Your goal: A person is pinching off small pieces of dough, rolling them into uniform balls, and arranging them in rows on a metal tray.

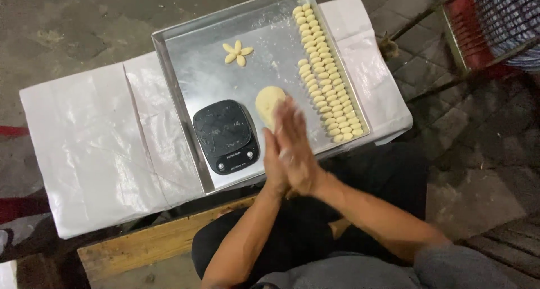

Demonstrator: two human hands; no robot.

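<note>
Your left hand (274,165) and right hand (296,148) pressed palm to palm, fingers straight, anything between them hidden, just above metal tray (185,58) edge, dough ball (268,102) behind fingertips, black scale (225,136) left, dough pieces (326,75) in rows right, tray on white-covered desk (95,143).

**Palms pressed together, fingers forward**

Both bare forearms reach in from the bottom of the view and meet in the middle. The left hand (274,162) lies flat against the right hand (298,151), palm to palm, with the fingers stretched out straight and pointing away from the body. The right hand sits slightly ahead and on top, its fingertips blurred. Both wrists are angled inward, elbows spread apart.
</note>
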